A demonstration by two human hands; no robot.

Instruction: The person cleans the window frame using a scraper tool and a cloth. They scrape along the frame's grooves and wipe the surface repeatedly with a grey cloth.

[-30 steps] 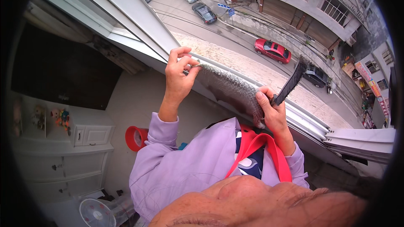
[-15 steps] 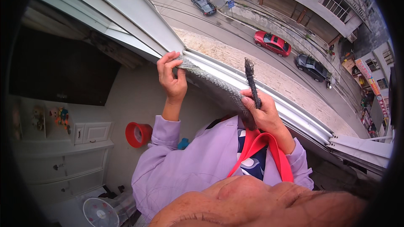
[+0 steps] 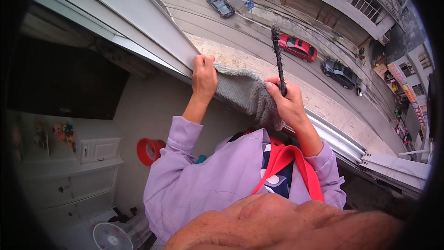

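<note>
left hand (image 3: 205,78) curled, pinching one end of grey cloth (image 3: 244,91); right hand (image 3: 289,102) closed round black brush (image 3: 277,53), thumb against cloth's other end. cloth slung between hands, sagging, along window track (image 3: 335,138) that runs on past right hand. good handling: even pull both ends, firm pinch near street drop, bristles angled clear of cloth.

We see blue signs (image 3: 250,5) on a pole (image 3: 252,14) | banner (image 3: 409,86) on a building (image 3: 416,63) | lettering too small for us to read
</note>
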